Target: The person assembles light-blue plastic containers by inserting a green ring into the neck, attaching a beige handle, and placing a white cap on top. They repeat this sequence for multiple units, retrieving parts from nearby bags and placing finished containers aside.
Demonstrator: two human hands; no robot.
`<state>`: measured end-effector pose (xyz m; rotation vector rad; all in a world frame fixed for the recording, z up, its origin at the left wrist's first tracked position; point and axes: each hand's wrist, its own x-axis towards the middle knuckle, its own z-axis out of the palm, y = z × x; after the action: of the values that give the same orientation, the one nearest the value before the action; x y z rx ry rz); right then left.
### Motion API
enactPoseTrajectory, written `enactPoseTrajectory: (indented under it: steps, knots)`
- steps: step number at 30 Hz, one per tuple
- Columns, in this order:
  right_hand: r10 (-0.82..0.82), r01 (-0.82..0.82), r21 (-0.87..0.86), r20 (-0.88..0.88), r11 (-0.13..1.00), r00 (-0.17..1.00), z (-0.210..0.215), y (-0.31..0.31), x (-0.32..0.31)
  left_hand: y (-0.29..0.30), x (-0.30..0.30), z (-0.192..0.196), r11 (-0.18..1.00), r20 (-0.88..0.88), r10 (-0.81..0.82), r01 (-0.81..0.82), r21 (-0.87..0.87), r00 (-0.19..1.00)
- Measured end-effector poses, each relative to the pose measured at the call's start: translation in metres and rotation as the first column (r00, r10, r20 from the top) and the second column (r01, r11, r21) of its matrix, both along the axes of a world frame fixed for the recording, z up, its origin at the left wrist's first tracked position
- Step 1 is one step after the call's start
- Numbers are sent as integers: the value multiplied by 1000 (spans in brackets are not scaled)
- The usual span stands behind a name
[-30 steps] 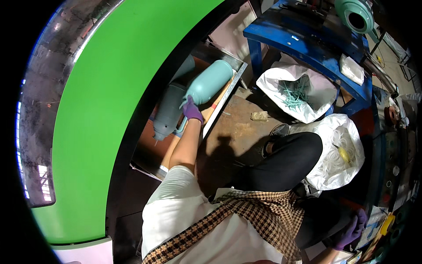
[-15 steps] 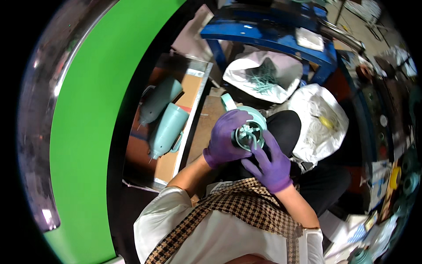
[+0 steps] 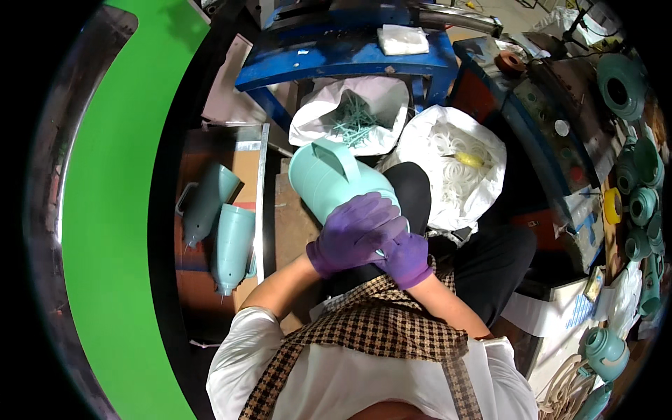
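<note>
I hold a mint-green plastic jug body (image 3: 329,178) with a moulded handle on its upper side, lying tilted over my lap. My left hand (image 3: 351,234), in a purple glove, is clamped over its near end from above. My right hand (image 3: 408,257), also gloved in purple, presses against the same end just below and to the right, partly under the left hand. The jug's near opening is hidden by both hands.
Two more mint-green jug bodies (image 3: 220,227) lie in a shallow tray on the floor at my left. Ahead are a white bag of green parts (image 3: 353,115), a white bag of pale rings (image 3: 455,161) and a blue bench (image 3: 336,56). Finished green jugs (image 3: 640,203) line the right.
A second ago my left hand reached to a jug body on the floor tray. It lifted one to my lap, and both hands have closed over its near end, hiding the opening.
</note>
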<state>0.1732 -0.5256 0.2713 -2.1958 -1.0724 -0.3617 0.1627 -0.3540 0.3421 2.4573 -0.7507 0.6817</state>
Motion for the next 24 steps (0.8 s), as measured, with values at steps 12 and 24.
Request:
enactPoseTrajectory:
  steps: [12, 24]
  knots:
    - [-388, 293, -336, -262, 895, 884, -45, -103, 182, 90, 108, -17, 850, 173, 181, -66, -522, 968]
    - [-646, 235, -795, -240, 559, 725, -123, -122, 234, 94, -12, -16, 813, 11, 378, -327, -482, 926]
